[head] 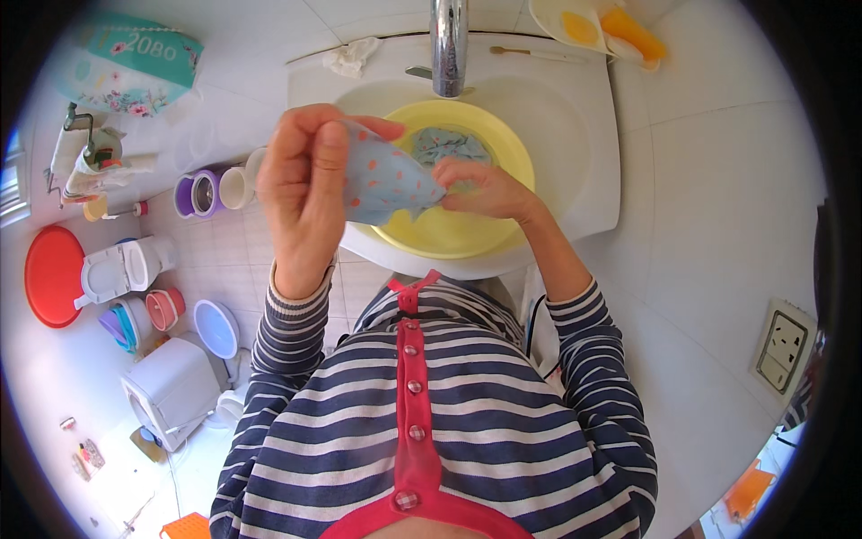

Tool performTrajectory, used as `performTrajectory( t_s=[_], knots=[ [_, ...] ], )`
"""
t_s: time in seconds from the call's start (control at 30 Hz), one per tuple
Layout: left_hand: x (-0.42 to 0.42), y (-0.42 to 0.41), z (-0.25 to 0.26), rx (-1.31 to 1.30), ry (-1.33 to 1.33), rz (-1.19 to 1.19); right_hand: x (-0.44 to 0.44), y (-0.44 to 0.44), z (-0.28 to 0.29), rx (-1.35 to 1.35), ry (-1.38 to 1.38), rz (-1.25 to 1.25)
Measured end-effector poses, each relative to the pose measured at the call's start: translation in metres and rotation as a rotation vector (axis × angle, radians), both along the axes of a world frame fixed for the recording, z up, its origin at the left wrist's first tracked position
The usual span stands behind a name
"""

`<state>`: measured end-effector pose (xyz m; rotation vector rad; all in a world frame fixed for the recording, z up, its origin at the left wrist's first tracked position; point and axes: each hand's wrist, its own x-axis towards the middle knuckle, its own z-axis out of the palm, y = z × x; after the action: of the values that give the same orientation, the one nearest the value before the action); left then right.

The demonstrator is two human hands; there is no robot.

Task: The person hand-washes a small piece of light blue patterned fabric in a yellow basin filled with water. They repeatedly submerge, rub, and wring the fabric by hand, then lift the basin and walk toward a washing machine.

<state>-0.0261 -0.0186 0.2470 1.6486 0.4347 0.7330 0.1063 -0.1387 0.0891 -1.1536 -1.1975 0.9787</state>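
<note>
My left hand, raised to the left of the yellow plastic basin, grips a light blue cloth with orange-red dots. The cloth is stretched sideways, and my right hand pinches its other end between thumb and fingers above the basin. A second bunched piece of blue dotted fabric lies in the basin behind my right hand; whether it joins the held cloth I cannot tell. The basin stands in a white washbasin, below a chrome faucet.
A crumpled white cloth and a toothbrush lie on the washbasin's back ledge. Holders with orange items are at the upper right. A toilet, a blue basin and a white washing machine stand left.
</note>
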Motion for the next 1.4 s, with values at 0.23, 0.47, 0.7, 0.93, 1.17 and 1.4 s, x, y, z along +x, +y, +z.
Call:
performTrajectory(
  t_s=[0.23,0.47,0.7,0.93,1.17,1.4],
  knots=[
    [0.006,0.029,-0.131,-0.005,0.285,0.295,0.029,-0.007,-0.050,-0.409,0.679,-0.357],
    [0.043,0.037,-0.298,0.190,0.979,0.283,0.031,0.039,-0.123,-0.922,-0.551,-0.467],
    [0.042,0.033,-0.310,0.678,1.247,-0.001,0.007,0.043,-0.150,-1.020,-0.939,-0.543],
    [0.042,0.036,-0.319,0.999,1.211,-0.118,0.007,0.039,-0.138,-1.059,-0.969,-0.534],
    [0.043,0.036,-0.314,0.911,1.261,-0.145,0.012,0.040,-0.147,-1.133,-0.909,-0.471],
    [0.043,0.036,-0.313,0.905,1.276,-0.135,0.012,0.040,-0.135,-1.113,-0.898,-0.422]
  ],
)
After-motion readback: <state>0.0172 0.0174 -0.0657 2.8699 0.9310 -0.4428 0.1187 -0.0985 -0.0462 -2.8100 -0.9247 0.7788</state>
